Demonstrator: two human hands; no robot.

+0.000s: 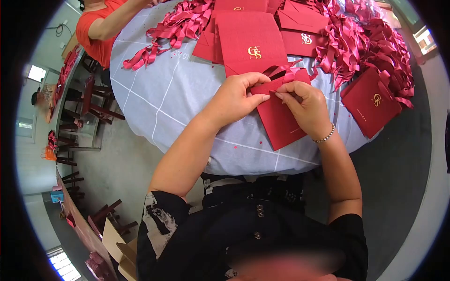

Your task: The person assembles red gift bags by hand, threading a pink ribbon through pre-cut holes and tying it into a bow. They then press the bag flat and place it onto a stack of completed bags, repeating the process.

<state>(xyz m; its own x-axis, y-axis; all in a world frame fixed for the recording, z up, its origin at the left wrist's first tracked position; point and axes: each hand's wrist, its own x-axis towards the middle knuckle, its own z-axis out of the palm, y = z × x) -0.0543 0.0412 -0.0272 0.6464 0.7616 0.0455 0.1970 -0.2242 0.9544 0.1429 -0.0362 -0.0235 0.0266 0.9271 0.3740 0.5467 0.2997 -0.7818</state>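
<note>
A flat red paper bag [281, 124] with a red ribbon [287, 71] at its top end lies tilted near the front edge of the table. My left hand [239, 96] pinches its upper left part between thumb and fingers. On the upper right side, my right hand [307, 105] has its thumb and forefinger pressed together at the bag, close to the ribbon; what exactly sits between those fingertips is too small to make out. Just beyond my hands lies a stack of red bags [251, 37] with gold lettering.
Piles of red ribbon [340, 47] lie at the right, with another ribbon heap [185, 23] at the back left. A finished-looking red bag [372, 103] rests at the right edge of the blue tablecloth [145, 100]. Another person's arm [119, 21] reaches in at the far left.
</note>
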